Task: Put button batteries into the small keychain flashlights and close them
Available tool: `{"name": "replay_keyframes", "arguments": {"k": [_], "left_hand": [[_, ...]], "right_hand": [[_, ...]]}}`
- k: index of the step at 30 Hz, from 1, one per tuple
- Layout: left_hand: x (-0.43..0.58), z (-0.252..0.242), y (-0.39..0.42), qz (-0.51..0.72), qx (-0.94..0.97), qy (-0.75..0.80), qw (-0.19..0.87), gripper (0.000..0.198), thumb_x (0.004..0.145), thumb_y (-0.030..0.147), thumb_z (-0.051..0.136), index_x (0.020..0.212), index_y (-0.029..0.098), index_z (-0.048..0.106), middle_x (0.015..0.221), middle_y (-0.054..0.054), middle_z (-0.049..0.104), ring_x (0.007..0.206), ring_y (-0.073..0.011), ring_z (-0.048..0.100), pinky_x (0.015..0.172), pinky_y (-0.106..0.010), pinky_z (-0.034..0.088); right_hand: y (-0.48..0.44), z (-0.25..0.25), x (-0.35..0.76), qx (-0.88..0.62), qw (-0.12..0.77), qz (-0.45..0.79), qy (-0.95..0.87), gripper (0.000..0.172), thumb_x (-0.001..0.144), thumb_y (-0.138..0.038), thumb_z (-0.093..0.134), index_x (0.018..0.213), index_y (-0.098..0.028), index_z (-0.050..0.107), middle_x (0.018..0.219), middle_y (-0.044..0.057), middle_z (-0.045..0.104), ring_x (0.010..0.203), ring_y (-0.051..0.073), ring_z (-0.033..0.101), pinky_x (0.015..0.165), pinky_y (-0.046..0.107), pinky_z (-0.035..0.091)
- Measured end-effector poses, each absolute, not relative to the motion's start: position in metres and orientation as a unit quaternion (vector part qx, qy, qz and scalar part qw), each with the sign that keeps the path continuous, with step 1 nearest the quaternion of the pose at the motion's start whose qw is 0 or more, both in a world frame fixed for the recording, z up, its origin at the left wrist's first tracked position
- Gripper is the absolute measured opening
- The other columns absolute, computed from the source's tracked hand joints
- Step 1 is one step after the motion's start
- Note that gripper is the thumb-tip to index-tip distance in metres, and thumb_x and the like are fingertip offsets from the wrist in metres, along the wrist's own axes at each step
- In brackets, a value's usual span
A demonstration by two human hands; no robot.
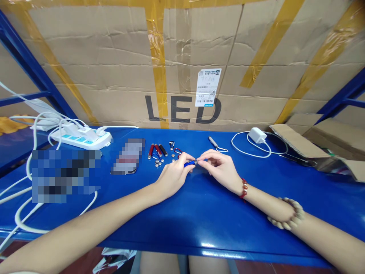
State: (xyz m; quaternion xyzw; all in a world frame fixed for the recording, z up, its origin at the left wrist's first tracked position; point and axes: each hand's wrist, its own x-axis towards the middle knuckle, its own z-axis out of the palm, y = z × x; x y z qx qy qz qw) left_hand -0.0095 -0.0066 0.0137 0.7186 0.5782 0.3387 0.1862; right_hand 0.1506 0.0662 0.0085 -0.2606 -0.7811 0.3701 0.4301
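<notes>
My left hand (174, 173) is closed around a small blue flashlight (188, 164), a slim tube lying level between my fingers. At its right end the fingertips of my right hand (221, 167) pinch a small silvery end piece; whether it is joined to the tube I cannot tell. Just left of my left hand lie several button cells (159, 163), two red tubes (154, 150), a black tube (163, 150) and a small black-and-silver part (171, 145). A red carabiner clip (178, 151) is partly behind my left hand. Beyond my right hand rests a silver keychain flashlight (212, 142) with a clip.
A phone (128, 156) lies left on the blue table (182, 224); further left are a blurred item (65, 175), a white power strip (82, 139) and looping cables. At right are a white charger (257, 135), tweezers-like tool and open carton (299, 140). A large cardboard box (114, 76) stands behind.
</notes>
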Motion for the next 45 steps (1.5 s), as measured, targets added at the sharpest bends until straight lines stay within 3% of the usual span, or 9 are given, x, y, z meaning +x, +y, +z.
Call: {"name": "replay_keyframes", "arguments": {"k": [2,11,22,31,35,39,45], "left_hand": [[-0.0103,0.0124,-0.0062,0.345,0.727,0.556,0.206,0.012,0.090,0.026,0.034,0.097,0.021,0.042,0.081,-0.001,0.061,0.079,-0.0164,0.061,0.075,-0.028,0.044],[-0.0126,0.0125,-0.0071,0.339,0.750,0.521,0.225,0.010,0.090,0.027,0.035,0.088,0.020,0.042,0.076,0.000,0.058,0.072,-0.0149,0.058,0.070,-0.026,0.044],[-0.0119,0.0144,-0.0085,0.321,0.760,0.523,0.216,0.017,0.090,0.025,0.038,0.104,0.019,0.045,0.083,-0.002,0.060,0.077,-0.0157,0.060,0.072,-0.027,0.045],[-0.0137,0.0140,-0.0088,0.325,0.787,0.490,0.185,0.024,0.091,0.023,0.037,0.113,0.021,0.045,0.102,-0.004,0.060,0.089,-0.0146,0.059,0.081,-0.026,0.044],[-0.0137,0.0136,-0.0083,0.317,0.796,0.494,0.148,0.025,0.091,0.023,0.035,0.113,0.023,0.048,0.102,-0.004,0.061,0.091,-0.0161,0.058,0.081,-0.027,0.044],[-0.0110,0.0138,-0.0077,0.322,0.783,0.518,0.122,0.024,0.091,0.022,0.033,0.110,0.020,0.049,0.102,-0.005,0.061,0.094,-0.0177,0.057,0.080,-0.028,0.044],[-0.0089,0.0141,-0.0074,0.320,0.764,0.550,0.104,0.024,0.092,0.023,0.032,0.106,0.018,0.049,0.092,-0.006,0.061,0.088,-0.0188,0.057,0.075,-0.029,0.044]], "right_hand": [[0.0669,0.0096,0.1508,-0.248,0.428,0.401,-0.771,0.017,0.074,-0.032,0.064,0.074,-0.015,0.066,0.081,0.005,0.062,0.041,0.003,0.044,0.037,0.019,0.035],[0.0711,0.0117,0.1534,-0.217,0.386,0.501,-0.743,0.012,0.071,-0.026,0.067,0.071,-0.015,0.065,0.076,0.001,0.059,0.036,0.000,0.043,0.034,0.016,0.034],[0.0720,0.0113,0.1549,-0.214,0.379,0.513,-0.740,0.014,0.067,-0.027,0.071,0.066,-0.014,0.066,0.073,0.001,0.060,0.034,0.000,0.043,0.032,0.017,0.031],[0.0734,0.0094,0.1543,-0.277,0.322,0.553,-0.717,0.024,0.063,-0.034,0.072,0.064,-0.013,0.058,0.041,-0.006,0.049,0.031,0.002,0.037,0.034,0.016,0.024],[0.0720,0.0099,0.1516,-0.286,0.332,0.566,-0.699,0.028,0.060,-0.033,0.074,0.064,-0.015,0.052,0.040,-0.008,0.047,0.030,0.002,0.037,0.033,0.015,0.024],[0.0682,0.0090,0.1509,-0.281,0.371,0.513,-0.722,0.026,0.064,-0.033,0.072,0.070,-0.016,0.054,0.056,-0.005,0.055,0.033,0.003,0.041,0.033,0.016,0.029],[0.0655,0.0087,0.1538,-0.222,0.458,0.305,-0.805,0.013,0.074,-0.028,0.066,0.083,-0.018,0.067,0.078,0.002,0.062,0.044,0.005,0.047,0.043,0.021,0.041]]}}
